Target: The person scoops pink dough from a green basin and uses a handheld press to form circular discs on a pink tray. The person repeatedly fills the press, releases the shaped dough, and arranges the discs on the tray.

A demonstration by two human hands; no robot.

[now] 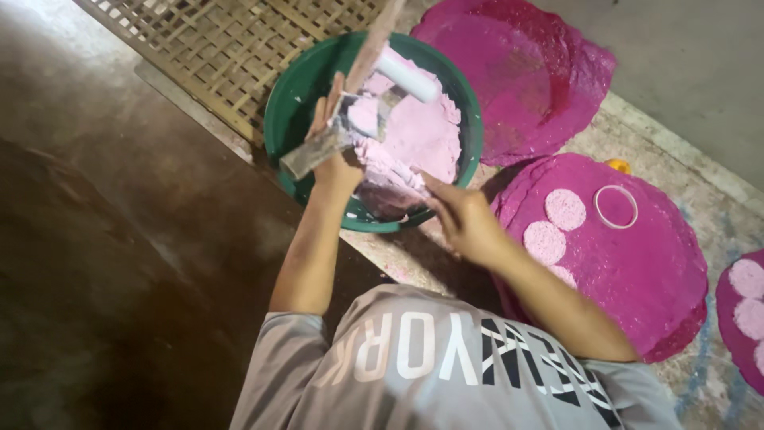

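One round green plastic basin (pixel 290 103) of pink dough (pixel 418 135): your left hand (pixel 330 147) clamps a flat metal scraper (pixel 314 151); right hand (pixel 461 219) fingers pinch dough at its near rim. Three magenta cloths (pixel 645 263), one white ring (pixel 616 206); bare floor (pixel 119 239) left.

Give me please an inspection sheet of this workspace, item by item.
Surface: concrete floor, dusted pink near the bowl.
Job's things: green bowl holding pink dough; flat metal scraper; white roller lying on the dough.
Clutter: magenta sheets carrying pale pink discs and a white ring; small orange thing beside them.
Hands: left hand shut on the metal scraper; right hand touches the dough at the near rim, grip unclear.
Cables: nothing seen.
Surroundings: woven bamboo mat behind the bowl.
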